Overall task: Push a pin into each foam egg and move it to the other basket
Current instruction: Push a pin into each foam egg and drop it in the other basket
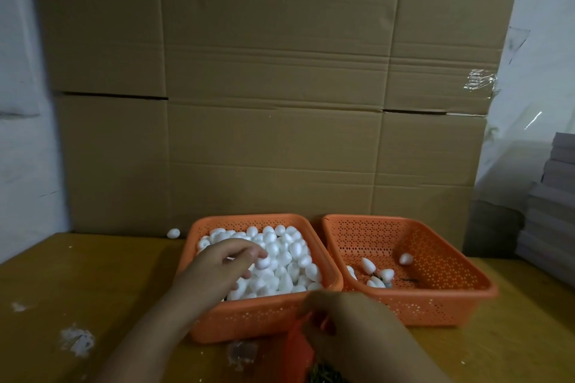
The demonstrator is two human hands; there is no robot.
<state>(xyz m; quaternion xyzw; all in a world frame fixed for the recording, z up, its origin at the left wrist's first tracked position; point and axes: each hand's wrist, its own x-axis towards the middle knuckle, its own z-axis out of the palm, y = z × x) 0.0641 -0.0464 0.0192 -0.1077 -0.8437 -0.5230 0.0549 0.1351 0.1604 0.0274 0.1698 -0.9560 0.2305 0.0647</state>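
Orange perforated plastic makes up both baskets on the yellow-brown desk, and they stand side by side against a wall of brown cardboard. I note that the left basket is heaped with white foam eggs, while the right basket holds only a handful of eggs on its floor, some with dark stems showing beneath them. My left hand reaches over the near left corner of the full basket, its fingers curled down onto one egg at the top of the heap; the grip appears to pinch that egg between thumb and fingertips. My right hand sits low at the near edge, in front of the gap between the two baskets, fingers bent toward an orange item close below it; blur prevents me from telling whether that grip holds anything. One stray egg lies on the desk at the far left, just beside the full basket and against the cardboard. Grey stacked sheets stand at the far right.
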